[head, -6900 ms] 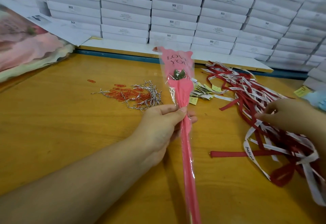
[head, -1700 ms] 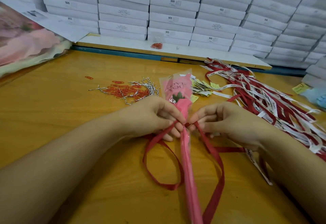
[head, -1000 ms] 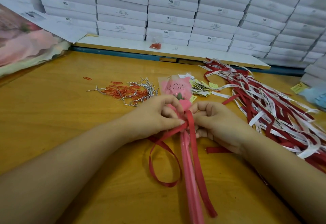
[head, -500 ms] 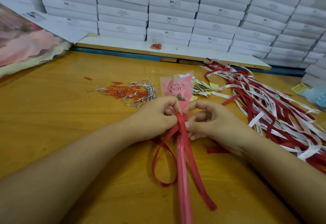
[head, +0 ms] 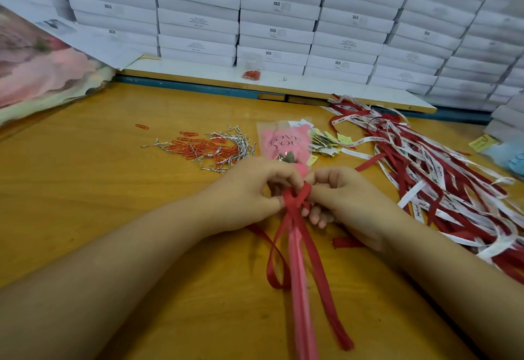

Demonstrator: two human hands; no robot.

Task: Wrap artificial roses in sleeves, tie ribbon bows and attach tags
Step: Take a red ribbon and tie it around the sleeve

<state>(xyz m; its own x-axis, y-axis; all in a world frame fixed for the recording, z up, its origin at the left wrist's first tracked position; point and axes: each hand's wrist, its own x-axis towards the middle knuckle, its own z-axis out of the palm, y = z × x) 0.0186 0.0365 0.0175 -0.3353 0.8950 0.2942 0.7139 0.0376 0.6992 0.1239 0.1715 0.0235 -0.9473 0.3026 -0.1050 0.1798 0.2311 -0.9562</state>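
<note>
A pink rose in a clear sleeve printed "LOVE YOU" lies on the wooden table, its pink stem running toward me. A dark red ribbon crosses the stem just below the bloom. My left hand and my right hand meet there, and both pinch the ribbon at the crossing. One ribbon tail forms a loop on the left, the other hangs straight down on the right. Small yellow tags lie beside the sleeve top.
A heap of red and white ribbons covers the table's right side. Red paper clips and silver twist ties lie left of the rose. White boxes are stacked along the back. A pile of pink sleeves sits far left.
The ribbon tails have been drawn in close along the stem and crossed under the bloom. My hands have closed in tighter on the crossing; the left loop has shrunk.
</note>
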